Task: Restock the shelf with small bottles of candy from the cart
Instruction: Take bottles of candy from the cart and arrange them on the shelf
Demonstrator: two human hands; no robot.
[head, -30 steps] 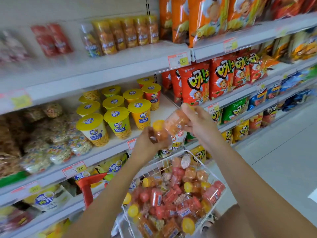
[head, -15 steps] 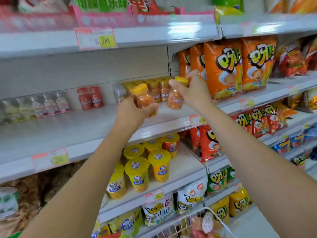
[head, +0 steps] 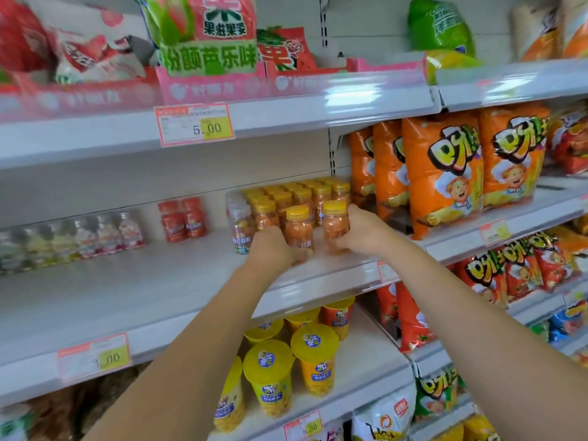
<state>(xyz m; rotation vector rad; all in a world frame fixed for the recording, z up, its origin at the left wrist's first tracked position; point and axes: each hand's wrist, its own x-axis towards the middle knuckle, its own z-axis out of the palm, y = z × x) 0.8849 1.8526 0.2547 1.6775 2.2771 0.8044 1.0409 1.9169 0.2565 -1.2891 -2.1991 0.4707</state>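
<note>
**A:** Where are the hands?

**B:** Both are over the shelf (head: 159, 288), just inside its front edge. The left hand (head: 270, 249) grips an orange candy bottle (head: 298, 229) low on its body. The right hand (head: 359, 233) curls round a second bottle (head: 334, 222) just beside it. Both bottles are upright, and fingers hide their bases.

**A:** And deeper in?

**B:** A block of yellow-capped bottles (head: 302, 195) stands at the shelf's back. Two red bottles (head: 183, 219) stand toward the shelf's left, and orange snack bags (head: 442, 167) lie beyond its right end.
</note>
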